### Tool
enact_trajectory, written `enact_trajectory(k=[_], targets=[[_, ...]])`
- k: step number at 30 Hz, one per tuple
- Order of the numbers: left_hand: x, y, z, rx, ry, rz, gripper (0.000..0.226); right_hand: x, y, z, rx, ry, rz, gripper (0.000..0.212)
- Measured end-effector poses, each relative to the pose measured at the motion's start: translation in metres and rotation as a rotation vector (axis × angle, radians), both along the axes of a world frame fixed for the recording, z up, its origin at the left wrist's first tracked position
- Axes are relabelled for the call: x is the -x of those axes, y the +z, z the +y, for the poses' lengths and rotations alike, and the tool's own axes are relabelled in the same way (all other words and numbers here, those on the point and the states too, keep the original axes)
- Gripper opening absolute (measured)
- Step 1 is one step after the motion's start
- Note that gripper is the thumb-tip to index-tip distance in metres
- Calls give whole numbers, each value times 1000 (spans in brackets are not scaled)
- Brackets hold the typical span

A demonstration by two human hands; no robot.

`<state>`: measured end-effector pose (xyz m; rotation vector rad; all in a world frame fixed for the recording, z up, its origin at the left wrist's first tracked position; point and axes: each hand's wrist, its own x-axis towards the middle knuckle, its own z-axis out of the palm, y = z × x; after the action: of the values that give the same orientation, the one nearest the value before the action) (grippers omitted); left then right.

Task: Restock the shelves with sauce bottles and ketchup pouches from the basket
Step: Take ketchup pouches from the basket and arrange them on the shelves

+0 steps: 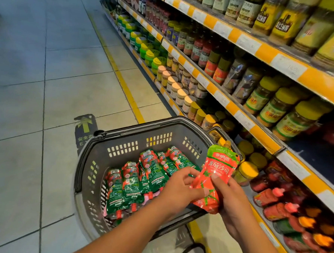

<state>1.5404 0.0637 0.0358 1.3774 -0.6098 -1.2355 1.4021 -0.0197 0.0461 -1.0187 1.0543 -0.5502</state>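
Both forearms reach in from the bottom edge, and the two hands meet on one ketchup pouch (216, 179) held above the near right rim of the basket (90, 166). Fingers of the right hand (232, 202) curl round the pouch from below with the thumb pressed on its printed face, while the left hand (178, 190) pinches its left edge. Upright, its green top and spout point toward the shelves (246, 119) on the right. More ketchup pouches (144, 178) lie in overlapping rows on the basket's floor, spouts toward the near side. Sauce bottles (274, 198) with red caps lie along the lowest shelf, just beyond the held pouch. Judging by its creased, glossy film, the pouch is likely light, soft and somewhat slippery, so it will sag and bulge if squeezed. A hold across the stiffer sealed edges or near the spout should steady it best. The basket sits on the tiled floor (43, 94) beside the shelving.
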Motion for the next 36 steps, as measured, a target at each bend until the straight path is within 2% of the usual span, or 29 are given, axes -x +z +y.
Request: enact_trajectory(k=[4, 8, 12, 15, 17, 18, 20, 22, 25, 28, 31, 36], targets=[[6, 1, -3, 58, -103, -202, 31, 12, 1, 2, 9, -23, -22, 35], [3, -1, -1, 89, -197, -277, 24, 23, 0, 1, 44, -53, -16, 32], [-10, -9, 2, 24, -272, -371, 15, 31, 4, 3, 54, -84, -9, 28], [-34, -25, 3, -123, -244, -671, 17, 35, 5, 2, 55, -114, -9, 24], [-62, -49, 2, -247, -237, -967, 29, 38, 6, 2, 54, -128, -15, 23], [-75, -63, 2, -309, -255, -1092, 43, 39, 6, 3, 53, -136, -18, 24], [-100, -87, 4, -431, -358, -1285, 77, 41, 7, 3, 54, -146, -21, 27], [-117, -105, 8, -522, -512, -1408, 97, 42, 8, 3, 59, -144, -22, 28], [-122, -124, 10, -575, -635, -1437, 98, 45, 9, 1, 67, -143, -15, 27], [-108, -134, 6, -588, -568, -1390, 96, 46, 8, -2, 77, -152, 12, 24], [-95, -139, 2, -577, -482, -1438, 96, 47, 6, -6, 98, -154, 42, 22], [-106, -148, 5, -521, -462, -1464, 91, 44, 6, -9, 103, -149, 61, 22]])
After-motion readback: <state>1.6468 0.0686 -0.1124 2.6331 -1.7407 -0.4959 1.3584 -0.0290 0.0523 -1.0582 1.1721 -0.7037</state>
